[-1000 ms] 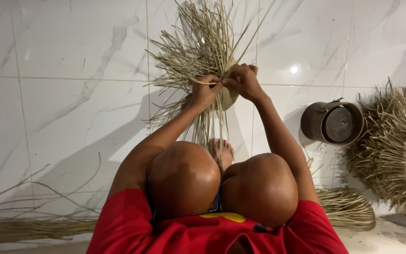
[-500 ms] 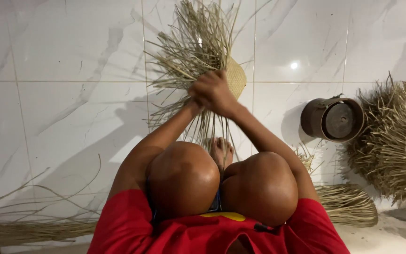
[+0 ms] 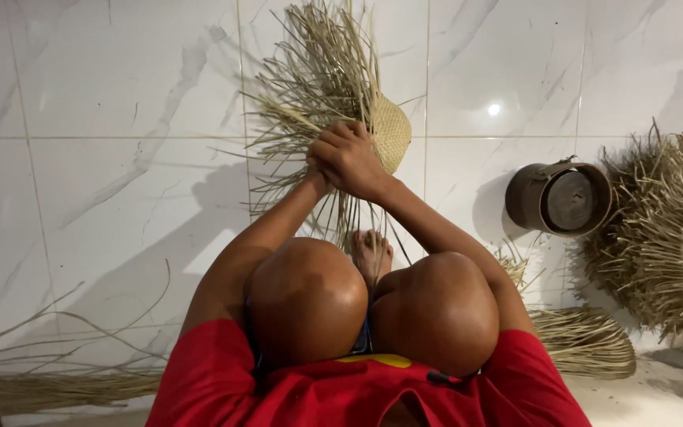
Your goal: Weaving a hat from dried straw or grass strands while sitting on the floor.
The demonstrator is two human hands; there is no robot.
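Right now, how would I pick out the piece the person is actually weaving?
Start on the white marble-look tiled floor, just beyond the bent knees. There both hands clasp a half-woven straw piece, held upright. Unlike the bundles lying flat at the sides, it has a tight woven patch with loose strands fanning upward.
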